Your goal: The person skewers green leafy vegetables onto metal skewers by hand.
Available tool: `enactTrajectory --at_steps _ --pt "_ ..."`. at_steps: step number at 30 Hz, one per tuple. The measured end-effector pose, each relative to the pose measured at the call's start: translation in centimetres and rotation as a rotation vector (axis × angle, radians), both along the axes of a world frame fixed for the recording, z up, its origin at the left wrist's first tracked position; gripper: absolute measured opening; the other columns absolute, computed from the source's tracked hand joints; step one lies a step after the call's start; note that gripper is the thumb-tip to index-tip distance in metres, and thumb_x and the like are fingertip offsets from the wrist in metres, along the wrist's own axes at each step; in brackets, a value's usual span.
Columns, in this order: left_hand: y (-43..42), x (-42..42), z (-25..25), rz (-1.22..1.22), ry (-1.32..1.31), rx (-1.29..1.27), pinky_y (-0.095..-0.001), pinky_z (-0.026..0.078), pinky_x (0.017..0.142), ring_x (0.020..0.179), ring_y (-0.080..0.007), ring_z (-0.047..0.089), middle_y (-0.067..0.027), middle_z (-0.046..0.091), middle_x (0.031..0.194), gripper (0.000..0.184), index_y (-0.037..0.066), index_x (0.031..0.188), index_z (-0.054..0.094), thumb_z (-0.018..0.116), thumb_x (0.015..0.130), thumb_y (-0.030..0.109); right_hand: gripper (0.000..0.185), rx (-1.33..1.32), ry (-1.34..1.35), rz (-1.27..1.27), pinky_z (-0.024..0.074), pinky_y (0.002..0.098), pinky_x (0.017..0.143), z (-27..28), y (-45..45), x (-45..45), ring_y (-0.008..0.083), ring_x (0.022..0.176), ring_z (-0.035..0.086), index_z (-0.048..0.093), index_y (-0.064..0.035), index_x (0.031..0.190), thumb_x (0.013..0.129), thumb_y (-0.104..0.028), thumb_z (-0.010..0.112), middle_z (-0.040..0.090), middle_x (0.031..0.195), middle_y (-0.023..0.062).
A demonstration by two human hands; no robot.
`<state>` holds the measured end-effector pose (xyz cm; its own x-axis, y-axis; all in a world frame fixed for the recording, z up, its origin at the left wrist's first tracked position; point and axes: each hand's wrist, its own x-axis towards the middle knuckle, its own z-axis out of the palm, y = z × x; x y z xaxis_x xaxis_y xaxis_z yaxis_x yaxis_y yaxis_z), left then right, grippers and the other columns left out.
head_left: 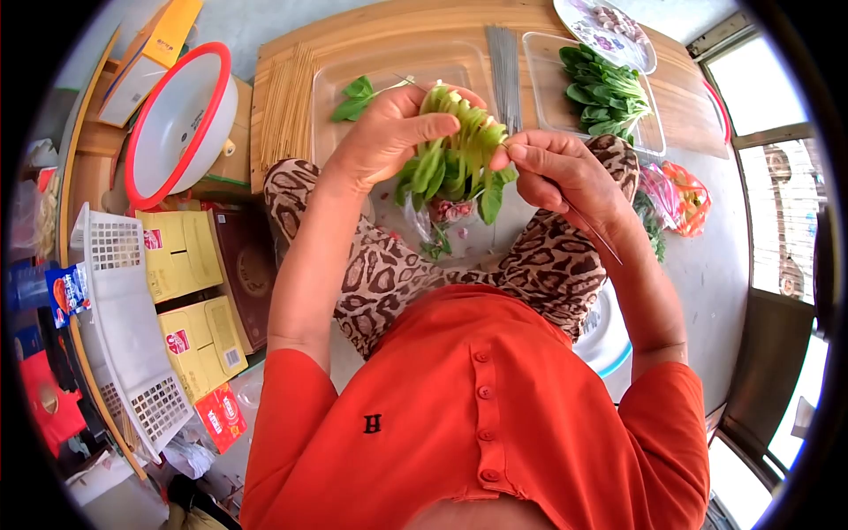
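Several leafy greens (468,150) hang in a row by their pale stems, threaded on a thin skewer (603,240), leaves downward. My left hand (399,132) is closed around the left end of the row, its thumb against the stems. My right hand (561,172) pinches the skewer just right of the stems, and the skewer's long end sticks out below that hand. Behind my left hand, a clear plastic tray (329,146) holds a loose green (356,99). Another clear tray (546,97), at the right, holds a pile of greens (608,93).
Bamboo sticks (287,102) and a bundle of thin grey skewers (504,75) lie on the wooden table (380,31). A plate (609,31) stands at the back right. Left are a red-rimmed basin (181,124), yellow boxes (181,256) and a white basket (132,327). Plastic bags (685,196) sit right.
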<state>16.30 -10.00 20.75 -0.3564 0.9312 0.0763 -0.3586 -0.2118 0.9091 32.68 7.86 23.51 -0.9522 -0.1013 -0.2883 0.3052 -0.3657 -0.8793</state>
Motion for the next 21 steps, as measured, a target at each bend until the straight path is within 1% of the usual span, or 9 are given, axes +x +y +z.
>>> enactTrajectory --at_steps 4,7,9,12,13,17,18,19,21 --pt "0.2 -0.4 -1.1 -0.047 0.076 -0.084 -0.0297 0.049 0.091 0.1 -0.0166 0.062 -0.0086 0.065 0.11 0.034 0.001 0.117 0.06 0.068 0.084 0.008 0.024 0.039 -0.036 -0.012 0.0196 0.0187 0.039 -0.7 0.2 0.6 0.0027 0.04 0.028 0.065 -0.0004 0.097 0.097 -0.02 0.05 0.037 0.048 -0.0064" --pt "-0.5 -2.1 -1.0 -0.08 0.168 -0.084 -0.032 0.048 0.095 0.104 -0.0164 0.061 -0.0099 0.064 0.115 0.038 0.001 0.12 0.059 0.068 0.085 0.014 0.024 0.048 -0.054 -0.035 0.0198 0.0188 0.039 -0.9 1.1 1.8 0.0026 0.039 0.028 0.064 -0.0009 0.096 0.097 -0.019 0.05 0.037 0.048 -0.0064" --pt "-1.2 -6.4 -3.3 0.055 0.181 -0.102 -0.0335 0.049 0.093 0.104 -0.0168 0.062 -0.0099 0.064 0.114 0.038 0.001 0.118 0.059 0.067 0.087 0.02 0.024 0.028 -0.059 -0.105 0.02 0.019 0.04 -1.1 2.0 2.9 0.0024 0.039 0.028 0.064 -0.0011 0.095 0.098 -0.02 0.05 0.037 0.047 -0.0064" --pt "-1.4 -11.9 -5.9 0.403 0.367 -0.411 -0.0278 0.05 0.084 0.095 -0.0126 0.064 -0.0065 0.067 0.105 0.029 0.004 0.113 0.062 0.064 0.089 0.019 0.024 0.054 -0.07 -0.151 0.0205 0.0194 0.04 -1.6 3.3 4.2 0.0023 0.04 0.029 0.064 -0.0012 0.095 0.098 -0.019 0.049 0.037 0.047 -0.0063" --pt "-1.1 -12.9 -7.0 0.404 0.371 -0.41 -0.0278 0.05 0.084 0.095 -0.0126 0.064 -0.0065 0.067 0.105 0.029 0.004 0.113 0.062 0.064 0.089 0.019 0.024 0.067 -0.085 -0.171 0.0207 0.0194 0.041 -1.5 3.6 4.6 0.0024 0.04 0.029 0.064 -0.0012 0.095 0.098 -0.019 0.049 0.037 0.047 -0.0062" --pt "1.4 -15.1 -12.8 0.482 0.627 -0.786 -0.0239 0.05 0.067 0.081 -0.0087 0.066 -0.0022 0.069 0.09 0.02 0.005 0.103 0.067 0.063 0.087 0.017 0.024 0.034 -0.067 -0.235 0.0218 0.0196 0.041 -2.2 4.2 5.4 0.0027 0.041 0.03 0.063 -0.0013 0.096 0.098 -0.02 0.049 0.037 0.047 -0.0058" --pt "1.8 -15.5 -15.1 0.523 0.662 -0.75 -0.0286 0.05 0.061 0.072 -0.0157 0.067 -0.0049 0.07 0.084 0.018 0.009 0.101 0.068 0.063 0.085 0.014 0.024 0.039 -0.074 -0.249 0.022 0.0195 0.042 -2.2 4.2 5.6 0.0029 0.041 0.03 0.063 -0.0016 0.095 0.098 -0.021 0.048 0.037 0.047 -0.0057" --pt "1.9 -15.3 -16.2 0.518 0.662 -0.747 -0.0286 0.05 0.061 0.072 -0.0157 0.067 -0.0049 0.07 0.084 0.018 0.009 0.101 0.068 0.063 0.085 0.014 0.024 0.04 -0.075 -0.254 0.022 0.0195 0.042 -2.2 4.2 5.8 0.0029 0.041 0.03 0.063 -0.0016 0.095 0.098 -0.021 0.048 0.037 0.047 -0.0057" --pt "2.0 -15.0 -18.0 0.525 1.065 -1.016 -0.0372 0.051 0.07 0.084 -0.0276 0.066 -0.011 0.068 0.087 0.022 0.017 0.097 0.071 0.064 0.078 0.007 0.024 0.061 -0.1 -0.254 0.0222 0.0195 0.042 -2.2 4.2 6.2 0.0031 0.041 0.03 0.063 -0.002 0.095 0.098 -0.02 0.048 0.037 0.047 -0.0056"
